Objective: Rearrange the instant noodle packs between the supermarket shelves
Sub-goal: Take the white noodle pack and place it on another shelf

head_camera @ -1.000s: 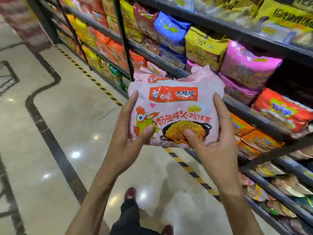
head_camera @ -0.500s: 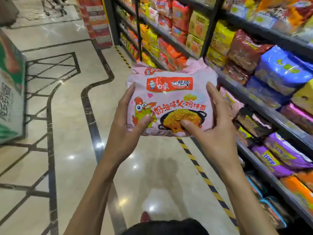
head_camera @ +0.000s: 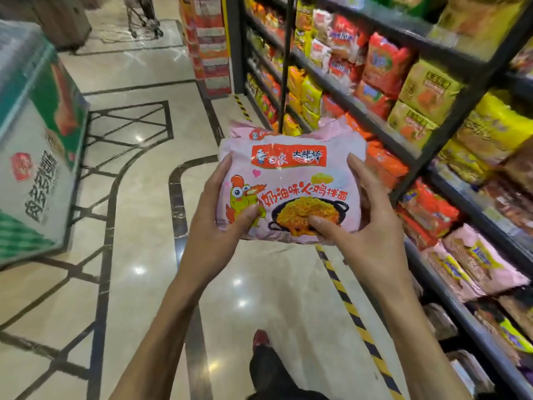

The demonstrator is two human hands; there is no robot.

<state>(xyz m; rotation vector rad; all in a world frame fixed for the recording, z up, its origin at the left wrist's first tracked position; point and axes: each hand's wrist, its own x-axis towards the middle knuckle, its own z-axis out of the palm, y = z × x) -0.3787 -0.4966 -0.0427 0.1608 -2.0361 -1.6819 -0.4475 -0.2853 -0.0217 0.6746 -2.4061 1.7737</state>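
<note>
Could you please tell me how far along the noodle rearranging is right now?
Done: a pink noodle pack is off the shelves. In hand: the left hand and right hand grip its sides, holding it over the aisle floor, apart from the shelves. Left: it is on no shelf yet; similar-looking pink packs lie on a lower shelf at right, possibly its destination, but that is a guess.

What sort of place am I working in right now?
A supermarket aisle, most likely: black shelving on the right is crammed with stocked noodle packs, a branded display bin stands at left, and the left hand and right hand hold a pink noodle multipack.
</note>
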